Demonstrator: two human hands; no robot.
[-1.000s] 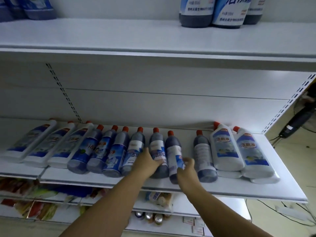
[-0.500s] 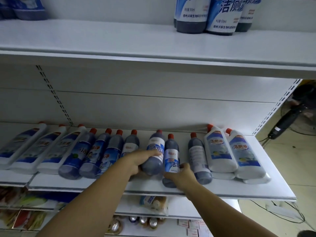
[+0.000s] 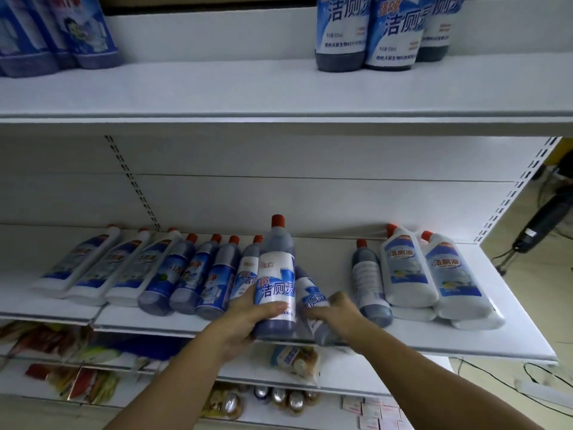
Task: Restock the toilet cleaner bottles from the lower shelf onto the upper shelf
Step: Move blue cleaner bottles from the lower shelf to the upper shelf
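Gripping entry, left hand (image 3: 245,318): my fingers and thumb wrap the lower body of the raised bottle (image 3: 276,274), held low so the red cap points up and the label faces me, ready to stand it as is.

Right hand (image 3: 338,311): fingers curl over the label of a second bottle (image 3: 313,302), which lies tilted with its base at the front lip of the lower shelf (image 3: 434,339). I judge this one is just being picked up.

Beside the hands, left: the lying row (image 3: 186,271), caps to the back wall, packed side to side. Right: one dark bottle (image 3: 369,280), then white bottles (image 3: 434,274) stacked on others.

Between the second bottle and the dark bottle, a bare gap of shelf.

Destination: upper shelf (image 3: 217,88), front edge overhanging above my hands. Standing bottles (image 3: 366,32) occupy its right; blue packs (image 3: 62,32) its left. The wide bare stretch between them is open room. Both bottles must come out toward me, past that edge, before rising.
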